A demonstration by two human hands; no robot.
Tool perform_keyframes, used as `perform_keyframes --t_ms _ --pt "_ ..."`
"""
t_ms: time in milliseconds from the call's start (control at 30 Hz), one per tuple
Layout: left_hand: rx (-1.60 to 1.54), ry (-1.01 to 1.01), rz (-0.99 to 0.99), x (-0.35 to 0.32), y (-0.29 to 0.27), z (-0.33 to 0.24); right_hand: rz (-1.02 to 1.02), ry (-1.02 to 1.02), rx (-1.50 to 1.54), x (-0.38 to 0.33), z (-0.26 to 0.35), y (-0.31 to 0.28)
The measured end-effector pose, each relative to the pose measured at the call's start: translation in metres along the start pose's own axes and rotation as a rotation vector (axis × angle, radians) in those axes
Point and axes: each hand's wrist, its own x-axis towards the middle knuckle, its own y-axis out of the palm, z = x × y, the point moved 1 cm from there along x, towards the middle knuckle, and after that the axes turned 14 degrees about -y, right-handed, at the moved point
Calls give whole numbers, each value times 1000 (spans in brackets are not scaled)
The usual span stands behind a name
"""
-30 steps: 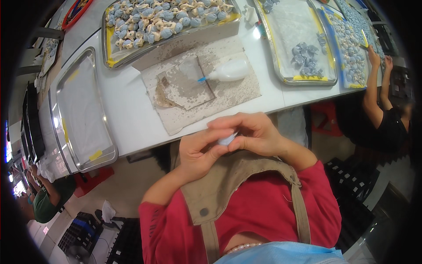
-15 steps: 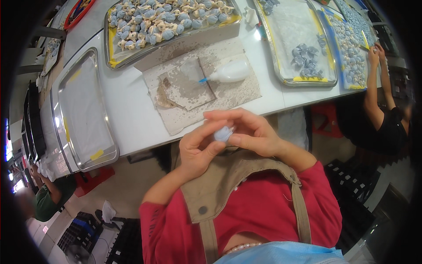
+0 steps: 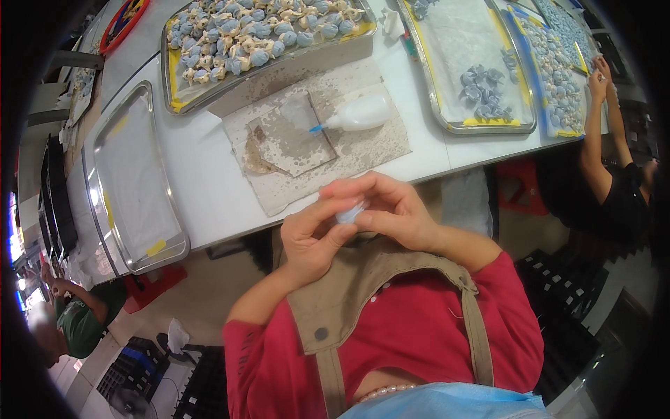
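Between my two hands, just in front of the apron, sits a small pale blue rounded piece [image 3: 347,214]. My left hand [image 3: 311,234] curls round its left side, thumb and fingers closed on it. From the other side my right hand [image 3: 395,211] presses it with the thumb, its fingers arched over the top and partly hiding the piece. Beyond my hands a stained cardboard sheet [image 3: 283,192] lies on the white table. On it rests a white squeeze bottle [image 3: 364,113] on its side, its blue tip pointing left.
A metal tray [image 3: 169,105] heaped with blue and cream pieces stands at the back. Another tray [image 3: 447,84] at right holds blue curled pieces; a paper-lined tray [image 3: 132,181] is at left. Co-workers sit at both sides, one's hands [image 3: 600,78] over a blue-edged tray [image 3: 558,133].
The piece has turned slightly and sits more hidden under my right fingers. My hands stay nearly in place. The view has shifted a little.
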Motion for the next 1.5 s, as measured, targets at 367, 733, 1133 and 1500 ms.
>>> perform_keyframes --t_ms 367,733,1133,1500 --pt "447 192 -172 -12 -45 -20 138 -196 -474 21 -4 4" --pt "1399 -144 -1252 -30 -268 -71 -308 -718 -1424 55 10 -50" --pt "1364 71 -501 167 -210 -94 -362 -623 -1288 50 5 -59" --pt "25 63 -479 88 -164 -80 -267 -540 -1387 53 10 -64"
